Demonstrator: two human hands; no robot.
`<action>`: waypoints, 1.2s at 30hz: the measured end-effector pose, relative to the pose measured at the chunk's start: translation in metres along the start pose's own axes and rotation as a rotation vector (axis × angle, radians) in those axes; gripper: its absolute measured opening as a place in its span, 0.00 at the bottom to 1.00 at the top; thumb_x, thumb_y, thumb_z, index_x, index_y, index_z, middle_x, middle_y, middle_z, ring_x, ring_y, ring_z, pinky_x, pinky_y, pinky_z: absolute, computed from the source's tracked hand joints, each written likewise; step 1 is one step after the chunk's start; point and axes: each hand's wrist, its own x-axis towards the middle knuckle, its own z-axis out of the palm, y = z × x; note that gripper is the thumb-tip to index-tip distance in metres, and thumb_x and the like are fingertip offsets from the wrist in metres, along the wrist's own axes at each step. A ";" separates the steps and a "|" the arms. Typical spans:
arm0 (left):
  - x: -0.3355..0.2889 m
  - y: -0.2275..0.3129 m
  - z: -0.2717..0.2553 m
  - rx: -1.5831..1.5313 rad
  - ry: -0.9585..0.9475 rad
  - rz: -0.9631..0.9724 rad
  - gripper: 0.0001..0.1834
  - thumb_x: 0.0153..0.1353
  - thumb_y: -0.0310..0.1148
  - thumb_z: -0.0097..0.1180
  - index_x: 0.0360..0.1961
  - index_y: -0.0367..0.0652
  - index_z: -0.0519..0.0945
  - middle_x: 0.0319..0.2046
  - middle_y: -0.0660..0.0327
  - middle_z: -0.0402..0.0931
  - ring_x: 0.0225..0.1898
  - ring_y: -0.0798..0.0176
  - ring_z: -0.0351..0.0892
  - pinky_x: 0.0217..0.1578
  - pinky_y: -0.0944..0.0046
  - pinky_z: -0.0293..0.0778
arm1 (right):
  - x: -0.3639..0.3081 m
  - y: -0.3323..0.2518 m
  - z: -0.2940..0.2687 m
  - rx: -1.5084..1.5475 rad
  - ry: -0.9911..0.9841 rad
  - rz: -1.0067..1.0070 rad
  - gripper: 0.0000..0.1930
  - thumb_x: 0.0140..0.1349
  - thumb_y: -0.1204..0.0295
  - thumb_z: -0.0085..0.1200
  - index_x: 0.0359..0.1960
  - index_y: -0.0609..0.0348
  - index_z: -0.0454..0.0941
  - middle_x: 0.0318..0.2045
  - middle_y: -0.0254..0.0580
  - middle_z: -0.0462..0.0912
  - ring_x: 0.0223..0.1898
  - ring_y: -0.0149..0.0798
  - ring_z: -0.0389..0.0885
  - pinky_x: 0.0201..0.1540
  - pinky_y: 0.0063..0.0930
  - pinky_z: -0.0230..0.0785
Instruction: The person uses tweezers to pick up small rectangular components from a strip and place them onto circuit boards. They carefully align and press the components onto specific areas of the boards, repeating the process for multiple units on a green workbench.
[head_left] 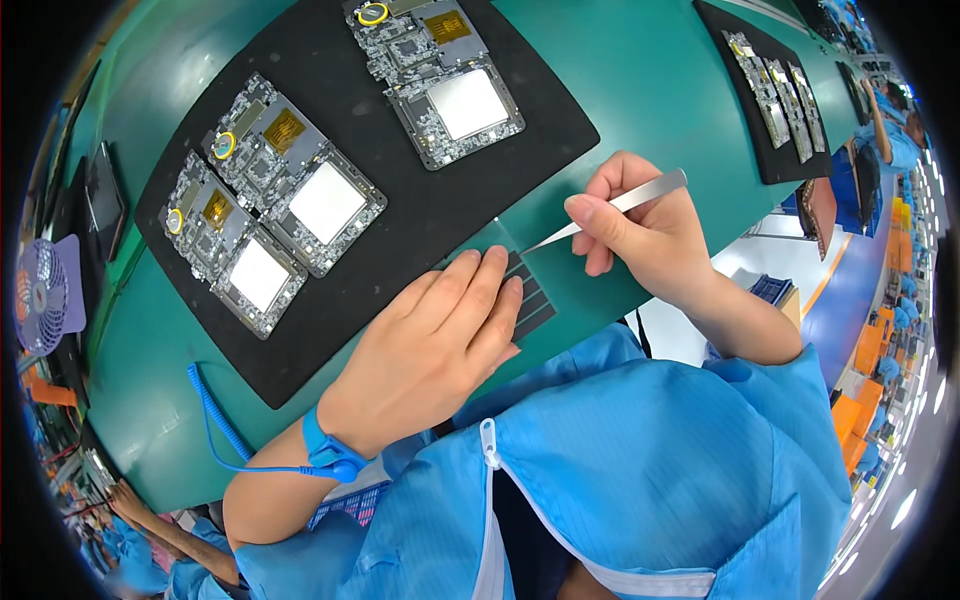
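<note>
My left hand [420, 345] lies flat with fingers stretched out over a clear sheet of dark grey strips [535, 305] at the black mat's near edge. Its palm and fingers hide part of the sheet. In my right hand [655, 235] a pair of silver tweezers [652, 190] is pinched. The tweezers' fine tip points down-left to the strips, close by my left fingertips; whether it touches a strip I cannot tell. Beyond my hands, two circuit boards [235, 245] lie side by side on the mat's left. Another circuit board [437, 78] lies farther back.
The black mat [340, 90] covers much of the green table [560, 50]. A second mat [780, 160] with several boards lies at far right. A coiled blue cord [215, 410] runs to my left wrist strap [330, 455]. A purple fan [45, 295] stands at far left; co-workers sit nearby.
</note>
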 end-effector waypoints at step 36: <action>0.020 -0.026 -0.022 0.100 0.199 0.041 0.27 0.44 0.32 0.66 0.47 0.33 0.75 0.47 0.47 0.72 0.46 0.48 0.75 0.45 0.56 0.74 | 0.044 -0.008 -0.016 0.392 0.069 -0.245 0.12 0.65 0.67 0.52 0.42 0.63 0.67 0.23 0.42 0.80 0.17 0.26 0.76 0.22 0.15 0.68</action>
